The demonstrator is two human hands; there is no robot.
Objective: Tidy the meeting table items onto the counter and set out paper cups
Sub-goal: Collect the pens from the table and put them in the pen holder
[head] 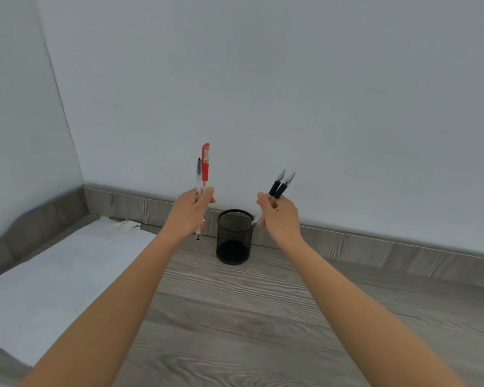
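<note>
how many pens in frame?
4. A red pen and a clear pen in the left hand; two black-grip pens in the right hand. None visible in the mesh holder, though its bottom is dark.

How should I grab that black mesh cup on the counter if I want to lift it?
Probably best: wrap a hand round the middle of the black mesh cup, coming from the near side. It stands upright with straight round sides, and the grey backboard sits close behind it, so the front looks freest. Right now the left hand and right hand each hold pens.
</note>
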